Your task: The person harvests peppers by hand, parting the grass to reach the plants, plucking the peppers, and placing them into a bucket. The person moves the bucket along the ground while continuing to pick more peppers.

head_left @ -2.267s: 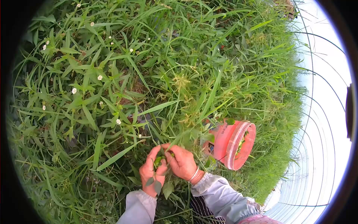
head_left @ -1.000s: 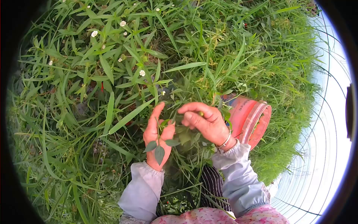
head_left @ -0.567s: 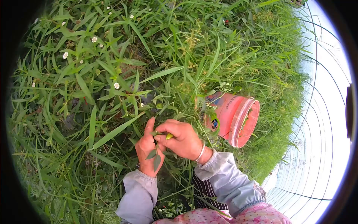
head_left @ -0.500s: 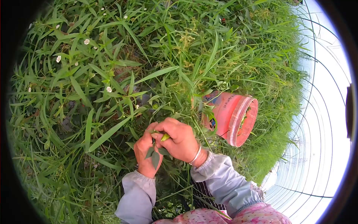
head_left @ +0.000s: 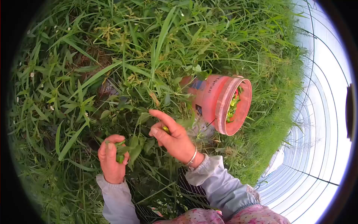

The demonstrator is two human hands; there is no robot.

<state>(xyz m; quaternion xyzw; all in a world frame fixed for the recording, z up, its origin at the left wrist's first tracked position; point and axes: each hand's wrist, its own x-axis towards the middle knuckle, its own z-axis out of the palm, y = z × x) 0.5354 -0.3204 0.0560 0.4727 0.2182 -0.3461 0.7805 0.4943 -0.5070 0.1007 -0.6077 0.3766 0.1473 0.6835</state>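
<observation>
Our left hand (head_left: 113, 158) was closed around green peppers (head_left: 120, 158); our right hand (head_left: 171, 138), forefinger extended, curled its other fingers around a yellow-green pepper (head_left: 165, 128) near the pink bucket (head_left: 220, 100).

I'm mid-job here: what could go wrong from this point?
The right hand has its index finger extended around a small pepper, which might slip out and get lost in similarly green weeds.
The left hand holds leaves, which could end up in the bucket.
The bucket stands open near the right sleeve; a careless swing might knock it.
</observation>
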